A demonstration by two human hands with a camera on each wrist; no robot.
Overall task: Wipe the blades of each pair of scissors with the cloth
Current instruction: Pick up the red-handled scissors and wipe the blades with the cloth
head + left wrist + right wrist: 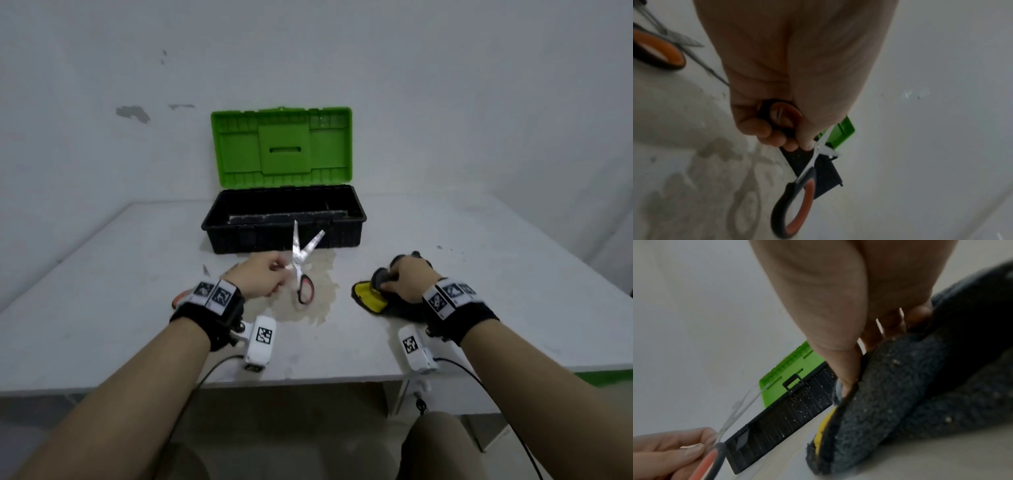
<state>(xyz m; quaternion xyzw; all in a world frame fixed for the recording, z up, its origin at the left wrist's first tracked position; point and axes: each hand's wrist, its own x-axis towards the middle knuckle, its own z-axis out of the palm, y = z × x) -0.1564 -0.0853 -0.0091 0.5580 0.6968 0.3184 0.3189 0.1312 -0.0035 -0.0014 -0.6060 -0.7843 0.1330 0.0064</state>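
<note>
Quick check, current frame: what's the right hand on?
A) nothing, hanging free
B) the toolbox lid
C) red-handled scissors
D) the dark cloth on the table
D: the right hand grips the dark cloth lying on the table, while the left hand holds the open red-handled scissors.

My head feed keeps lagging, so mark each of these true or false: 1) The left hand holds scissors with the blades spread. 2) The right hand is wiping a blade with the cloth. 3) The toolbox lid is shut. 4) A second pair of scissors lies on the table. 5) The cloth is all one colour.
1) True: the left hand grips the red-handled scissors, blades apart.
2) False: the right hand grips the cloth on the table, apart from the blades.
3) False: the toolbox stands open, green lid up.
4) True: orange-handled scissors lie by the left wrist.
5) False: dark grey with a yellow part.
</note>
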